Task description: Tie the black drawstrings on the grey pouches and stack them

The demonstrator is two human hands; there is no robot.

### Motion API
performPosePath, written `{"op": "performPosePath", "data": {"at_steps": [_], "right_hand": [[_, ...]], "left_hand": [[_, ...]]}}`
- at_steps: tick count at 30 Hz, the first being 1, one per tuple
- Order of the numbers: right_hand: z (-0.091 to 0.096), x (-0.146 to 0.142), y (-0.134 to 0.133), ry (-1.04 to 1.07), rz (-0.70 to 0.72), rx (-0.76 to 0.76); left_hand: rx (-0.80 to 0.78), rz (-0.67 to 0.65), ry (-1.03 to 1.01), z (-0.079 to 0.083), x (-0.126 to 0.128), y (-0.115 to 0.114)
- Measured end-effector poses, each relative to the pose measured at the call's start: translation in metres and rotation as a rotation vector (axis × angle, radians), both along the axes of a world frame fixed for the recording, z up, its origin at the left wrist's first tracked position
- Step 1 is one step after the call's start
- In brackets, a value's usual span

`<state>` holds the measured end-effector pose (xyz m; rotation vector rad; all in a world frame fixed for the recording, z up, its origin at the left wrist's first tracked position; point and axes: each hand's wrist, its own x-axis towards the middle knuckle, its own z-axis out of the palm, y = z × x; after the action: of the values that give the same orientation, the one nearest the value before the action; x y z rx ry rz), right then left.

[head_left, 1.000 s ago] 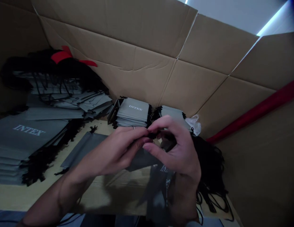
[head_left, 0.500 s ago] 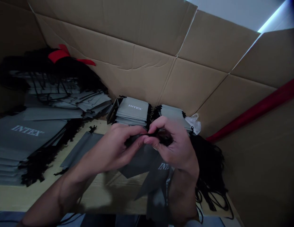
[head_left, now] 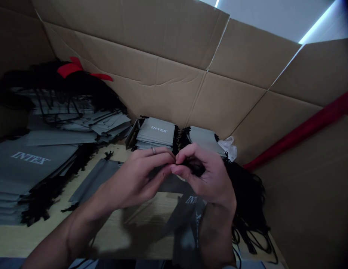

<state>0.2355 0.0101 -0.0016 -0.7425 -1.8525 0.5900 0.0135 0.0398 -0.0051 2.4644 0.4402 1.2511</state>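
My left hand (head_left: 134, 179) and my right hand (head_left: 210, 175) meet fingertip to fingertip above the table, both pinching the top edge of a grey INTEX drawstring bag (head_left: 187, 213). The bag hangs down between and below my hands, its white lettering showing under my right palm. A black drawstring (head_left: 194, 164) is bunched inside my curled right fingers. A ring shows on my left hand.
Two small stacks of grey INTEX bags (head_left: 157, 132) stand at the back. A big stack of larger bags (head_left: 25, 168) and a messy pile with a red ribbon (head_left: 70, 68) lie left. Loose black cords (head_left: 249, 209) lie right. One flat bag (head_left: 98, 175) rests on the table. Cardboard walls (head_left: 168, 56) surround everything.
My hands stayed together, working the bag's top edge; the right fingers curled tighter round the black cord and the bag shifted slightly below them.
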Motion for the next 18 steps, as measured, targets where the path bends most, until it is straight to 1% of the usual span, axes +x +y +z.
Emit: {"op": "performPosePath", "data": {"at_steps": [3, 9, 13, 16, 18], "right_hand": [[-0.001, -0.001, 0.0, 0.071, 0.048, -0.039], [-0.001, -0.006, 0.001, 0.255, 0.178, -0.169], [-0.003, -0.011, -0.001, 0.372, 0.245, -0.271], [-0.007, -0.016, -0.004, 0.447, 0.315, -0.31], [-0.007, -0.02, -0.004, 0.462, 0.322, -0.318]], "left_hand": [[-0.063, -0.056, -0.007, 0.003, 0.001, -0.002], [-0.078, -0.128, -0.094, 0.004, 0.001, -0.005], [-0.175, -0.206, -0.149, 0.006, -0.002, -0.01], [-0.256, -0.284, -0.171, 0.009, -0.005, -0.012], [-0.283, -0.306, -0.171, 0.011, -0.008, -0.012]]}}
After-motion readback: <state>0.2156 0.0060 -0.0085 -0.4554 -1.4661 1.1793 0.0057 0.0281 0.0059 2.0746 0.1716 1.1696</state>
